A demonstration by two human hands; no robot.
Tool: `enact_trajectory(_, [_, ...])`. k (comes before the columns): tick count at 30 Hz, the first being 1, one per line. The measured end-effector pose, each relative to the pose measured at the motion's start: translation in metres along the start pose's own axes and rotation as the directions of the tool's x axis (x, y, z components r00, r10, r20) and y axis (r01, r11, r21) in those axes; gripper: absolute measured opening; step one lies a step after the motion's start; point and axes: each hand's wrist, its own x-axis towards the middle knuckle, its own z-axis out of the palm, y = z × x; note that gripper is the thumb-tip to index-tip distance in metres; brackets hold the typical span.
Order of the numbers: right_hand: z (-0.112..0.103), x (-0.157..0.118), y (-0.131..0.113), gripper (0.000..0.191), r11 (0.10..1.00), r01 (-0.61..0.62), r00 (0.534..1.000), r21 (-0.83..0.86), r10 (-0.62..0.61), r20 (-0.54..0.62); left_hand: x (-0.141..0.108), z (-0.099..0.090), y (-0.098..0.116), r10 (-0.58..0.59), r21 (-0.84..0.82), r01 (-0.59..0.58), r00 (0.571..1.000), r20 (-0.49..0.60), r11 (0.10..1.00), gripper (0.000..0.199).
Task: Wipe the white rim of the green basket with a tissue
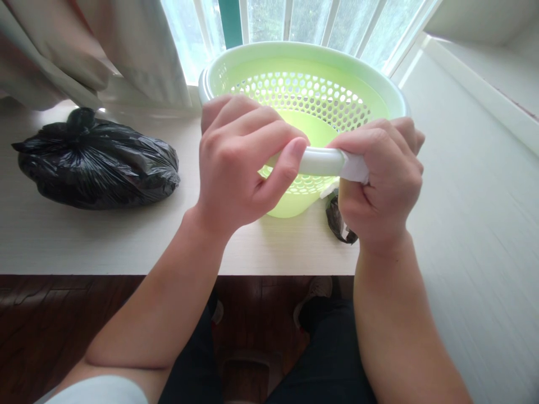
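A light green basket [290, 205] with a perforated wall and a pale rim [318, 161] stands on the white surface, its opening facing me. My left hand [238, 163] is closed over the near part of the rim, its thumb on the near side. To the right, my right hand [381, 177] also grips the rim, fingers curled over it. A white scrap [354, 168] lies against the rim at this hand; whether it is paper or tape I cannot tell. Below the right hand, a small crumpled dark plastic piece [337, 219] is partly hidden.
On the left of the white surface [236, 255] lies a knotted, filled black plastic bag [105, 163]. A curtain [138, 45] hangs behind it. A barred window [311, 22] is beyond the basket, and a pale wall [471, 196] rises at right. Below is a dark floor [248, 292].
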Motion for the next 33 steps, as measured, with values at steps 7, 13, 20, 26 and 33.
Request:
enact_trajectory(7, [-0.001, 0.001, -0.002, 0.033, 1.0, -0.024, 1.0, 0.007, 0.024, 0.011, 0.004, -0.008, 0.007, -0.037, -0.103, 0.033, 0.999, -0.037, 0.994, 0.031])
enact_trajectory(13, [-0.001, 0.001, -0.004, 0.031, 0.999, -0.043, 0.999, 0.01, 0.043, 0.018, 0.006, -0.015, 0.013, -0.071, -0.076, 0.074, 0.997, 0.035, 0.994, 0.035])
enact_trajectory(20, [-0.004, 0.003, -0.011, 0.029, 0.994, -0.104, 0.993, -0.02, 0.105, 0.06, 0.006, -0.023, 0.026, -0.105, -0.104, 0.109, 0.993, 0.045, 0.989, 0.024])
enact_trajectory(26, [0.0, 0.004, -0.019, 0.025, 0.994, -0.096, 0.995, -0.047, 0.098, 0.027, 0.006, -0.023, 0.035, -0.134, -0.13, 0.138, 0.99, 0.04, 0.982, 0.02])
enact_trajectory(33, [0.001, 0.007, -0.033, 0.024, 0.984, -0.16, 0.985, -0.072, 0.164, 0.051, 0.002, -0.012, 0.033, -0.149, -0.078, 0.148, 0.989, 0.003, 0.986, 0.022])
